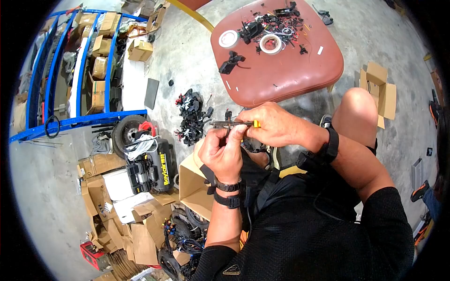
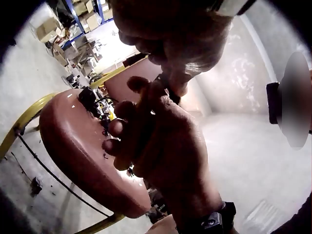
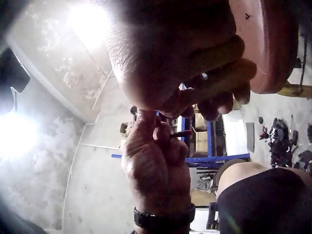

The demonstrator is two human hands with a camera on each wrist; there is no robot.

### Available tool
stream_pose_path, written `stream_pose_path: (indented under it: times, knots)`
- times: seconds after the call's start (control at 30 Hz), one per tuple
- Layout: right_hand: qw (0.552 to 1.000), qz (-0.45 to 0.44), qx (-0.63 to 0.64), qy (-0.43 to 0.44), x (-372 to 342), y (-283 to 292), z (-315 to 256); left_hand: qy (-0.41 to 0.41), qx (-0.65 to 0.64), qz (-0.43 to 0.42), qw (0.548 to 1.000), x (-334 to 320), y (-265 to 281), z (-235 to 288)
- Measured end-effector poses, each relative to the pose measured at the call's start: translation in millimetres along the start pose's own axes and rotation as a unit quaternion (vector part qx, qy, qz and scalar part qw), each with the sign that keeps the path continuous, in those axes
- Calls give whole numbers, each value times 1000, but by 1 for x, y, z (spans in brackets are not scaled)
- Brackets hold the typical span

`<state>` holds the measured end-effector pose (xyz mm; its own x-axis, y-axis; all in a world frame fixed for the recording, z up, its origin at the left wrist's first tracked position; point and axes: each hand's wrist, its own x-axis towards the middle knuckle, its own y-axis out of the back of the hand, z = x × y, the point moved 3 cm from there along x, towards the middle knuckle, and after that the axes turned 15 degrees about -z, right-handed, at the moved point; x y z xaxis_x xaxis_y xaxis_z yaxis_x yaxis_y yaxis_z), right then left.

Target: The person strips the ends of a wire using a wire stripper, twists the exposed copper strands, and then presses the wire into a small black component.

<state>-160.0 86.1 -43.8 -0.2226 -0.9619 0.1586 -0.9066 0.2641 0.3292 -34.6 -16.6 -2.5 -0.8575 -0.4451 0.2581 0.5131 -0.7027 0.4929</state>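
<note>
Both hands meet in front of the chest. My left hand, thumb up, pinches a slim dark piece with a yellow end; a short black strand crosses it near the thumb tip. The fingers of my right hand grip it by the yellow end, and I cannot tell its exact kind. In the left wrist view my left hand is below my right hand, fingertips close together. A thin dark tip sticks out beside the left fingers in the right wrist view.
A red-brown padded seat bears small black parts, and two tape rolls. Black connectors lie piled on the floor. An open carton stands by the left forearm, another box at right. A blue shelf stands left.
</note>
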Motion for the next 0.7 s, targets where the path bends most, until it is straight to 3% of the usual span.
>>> stream_pose_path:
  times: [0.2, 0.33, 0.4, 0.5, 0.6, 0.7]
  knots:
    - [998, -1, 41, -41, 2, 3, 5, -4, -23, 34, 999, 9, -10, -4]
    - [999, 24, 18, -45, 3, 10, 2, -34, 86, 30, 995, 16, -10, 13]
    - [996, 33, 58, -51, 7, 16, 11, -64, 148, 37, 986, 18, -12, 22]
    - [988, 62, 133, -42, 8, 28, 21, -104, 110, 27, 988, 19, -13, 20]
    - [973, 55, 210, -76, 3, 42, 18, -3, 5, 39, 999, 13, -11, -1]
    - [950, 59, 295, -84, 2, 45, 17, 48, 13, 33, 998, 16, -7, 2]
